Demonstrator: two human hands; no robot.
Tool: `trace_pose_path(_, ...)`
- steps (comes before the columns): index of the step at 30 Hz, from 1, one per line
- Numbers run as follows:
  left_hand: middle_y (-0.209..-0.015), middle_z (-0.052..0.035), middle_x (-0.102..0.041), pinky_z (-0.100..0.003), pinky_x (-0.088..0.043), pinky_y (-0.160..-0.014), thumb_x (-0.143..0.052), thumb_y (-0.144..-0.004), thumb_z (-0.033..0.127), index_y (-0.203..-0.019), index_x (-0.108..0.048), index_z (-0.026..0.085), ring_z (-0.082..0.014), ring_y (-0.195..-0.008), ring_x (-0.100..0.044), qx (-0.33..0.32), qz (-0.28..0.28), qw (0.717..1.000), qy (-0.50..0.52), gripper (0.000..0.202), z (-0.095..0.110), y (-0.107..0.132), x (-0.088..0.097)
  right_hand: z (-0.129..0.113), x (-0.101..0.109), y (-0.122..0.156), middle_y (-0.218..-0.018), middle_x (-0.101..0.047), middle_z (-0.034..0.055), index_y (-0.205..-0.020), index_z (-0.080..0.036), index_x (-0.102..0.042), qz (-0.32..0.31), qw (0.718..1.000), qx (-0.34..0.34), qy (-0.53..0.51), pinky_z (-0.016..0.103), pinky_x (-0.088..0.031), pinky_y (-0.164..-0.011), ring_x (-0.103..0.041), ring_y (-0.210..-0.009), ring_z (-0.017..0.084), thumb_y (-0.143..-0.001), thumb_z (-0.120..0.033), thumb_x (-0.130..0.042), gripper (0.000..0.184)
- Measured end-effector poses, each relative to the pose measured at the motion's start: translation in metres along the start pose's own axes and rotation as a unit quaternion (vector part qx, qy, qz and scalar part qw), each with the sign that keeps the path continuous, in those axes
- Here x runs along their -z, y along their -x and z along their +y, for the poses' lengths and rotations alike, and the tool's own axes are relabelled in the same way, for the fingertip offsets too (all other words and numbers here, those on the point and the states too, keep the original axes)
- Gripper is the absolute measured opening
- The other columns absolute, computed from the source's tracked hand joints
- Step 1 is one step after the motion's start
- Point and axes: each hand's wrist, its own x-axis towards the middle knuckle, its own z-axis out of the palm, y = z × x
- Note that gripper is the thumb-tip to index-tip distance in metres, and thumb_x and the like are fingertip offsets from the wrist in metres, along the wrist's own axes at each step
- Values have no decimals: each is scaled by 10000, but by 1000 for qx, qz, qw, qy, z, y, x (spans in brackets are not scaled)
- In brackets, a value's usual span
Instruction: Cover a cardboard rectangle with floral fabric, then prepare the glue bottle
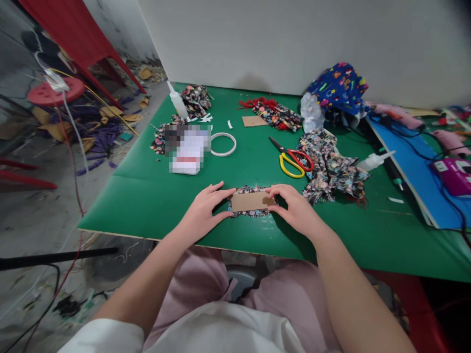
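Card: your cardboard strip (252, 201) lies flat on the floral fabric piece (250, 214), near the front edge of the green table (147, 196)
Left hand: your left hand (204, 212) rests at the strip's left end, thumb and forefinger apart, clamping nothing
Right hand: your right hand (294, 208) curls over the right end, fingertips on the card; I cannot tell whether it pinches or only presses
Done: the card looks laid and centred on the cloth
Left: the fabric margins show flat above and below, seemingly not yet folded over; the scissors (294, 162), tape roll (223, 144) and glue bottle (375, 160) lie well apart from your hands
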Motion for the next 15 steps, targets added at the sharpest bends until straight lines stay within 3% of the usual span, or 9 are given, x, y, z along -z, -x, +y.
trace_pose_path(5,-1241,-49,-575,-449,-292,-1073,-568,-811,389,-1237,-506,198,-232,-1277,-382,-19,8,1000,-3,471,-1,-1,-1,1,0,1,-1106,-582,49,-911,-240,-514,-9,1000,7,4,406,-405,-941,-506,-1099,202,-774,-190,-586,163)
trace_pose_path(11,-1225,-40,-587,-486,-299,-1057,-520,-844,362,-1100,-625,235,-246,-1260,-406,-52,19,998,-22,304,-3,0,-2,1,1,0,-1094,-597,56,-918,-242,-546,-11,1000,21,13,422,-416,-932,-510,-1109,213,-778,-199,-574,149)
trace_pose_path(15,-1219,-55,-590,-496,-311,-1048,-542,-822,409,-1103,-624,230,-259,-1253,-414,-58,26,997,-32,343,-1,0,-2,0,2,1,-1089,-595,45,-929,-246,-532,-1,1000,17,15,403,-412,-936,-508,-1106,203,-780,-205,-572,160)
